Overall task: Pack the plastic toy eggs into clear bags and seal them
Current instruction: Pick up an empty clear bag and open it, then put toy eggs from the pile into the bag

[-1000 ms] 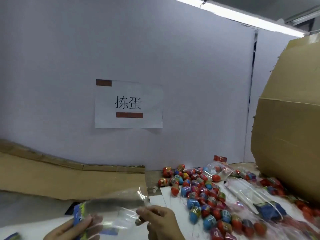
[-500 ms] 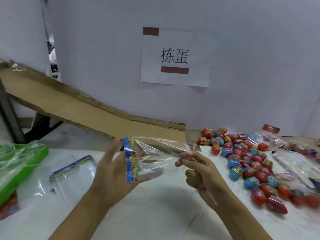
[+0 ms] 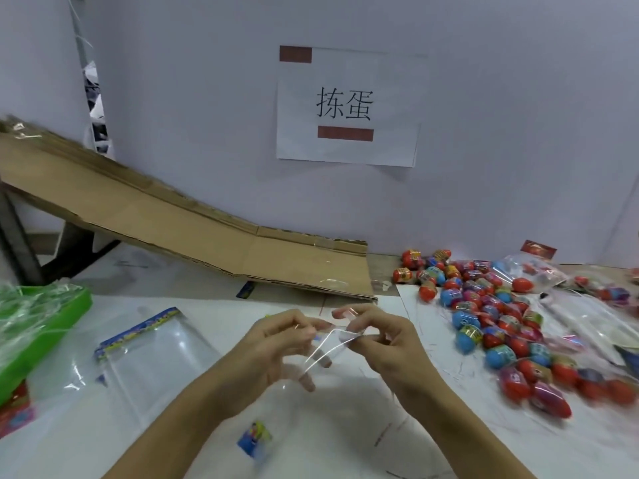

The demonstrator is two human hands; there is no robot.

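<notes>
I see the clear bag held up above the white table, between both hands near the lower centre of the view. Its open mouth faces up, and its film hangs toward the camera; a printed blue and yellow header strip shows at its lower end. The left hand pinches one lip of the mouth with curled fingertips. The right hand pinches the opposite lip with thumb and forefinger, the other fingers curled. The two lips stand slightly apart. I see no egg inside this bag.

The plastic toy eggs lie in a loose heap on the table to the right of the hands, well apart from the bag. They are red and blue, most with printed bands. Some filled bags lie at the far side of the heap, one with a red header card.

A second empty bag with a blue header strip lies flat on the table, left of the hands. A green tray holding crumpled film sits at the left edge. A flattened cardboard sheet slopes down along the white wall. A paper sign with two printed characters hangs on that wall
</notes>
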